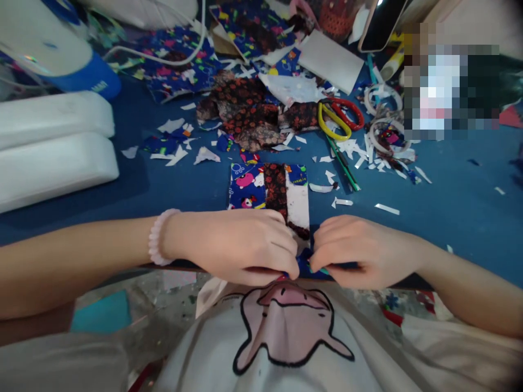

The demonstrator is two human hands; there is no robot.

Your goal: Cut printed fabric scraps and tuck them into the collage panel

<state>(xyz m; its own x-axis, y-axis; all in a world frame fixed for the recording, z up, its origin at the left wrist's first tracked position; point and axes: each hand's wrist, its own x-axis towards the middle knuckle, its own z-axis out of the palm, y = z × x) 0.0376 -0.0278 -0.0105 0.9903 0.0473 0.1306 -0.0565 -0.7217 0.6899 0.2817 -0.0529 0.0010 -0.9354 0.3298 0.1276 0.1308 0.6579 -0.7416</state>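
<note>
Near the table's front edge, my left hand (249, 245) and my right hand (359, 250) pinch a small piece of blue patterned fabric (304, 264) between them. Fingers of both hands are closed on it, and most of the piece is hidden. Just beyond lies a white card (298, 201), partly covered with blue cartoon-print cloth (247, 185) and a dark floral strip (275, 185). My left hand covers the card's lower left part. A pale beaded bracelet (157, 237) circles my left wrist.
Yellow-and-red-handled scissors (335, 122) and a green pen (347, 169) lie beyond my hands. Dark floral cloth (249, 117), paper scraps and tape rolls (384, 98) spread across the blue table (175, 190). White blocks (53, 163) stand at left, a phone (382, 27) at back right.
</note>
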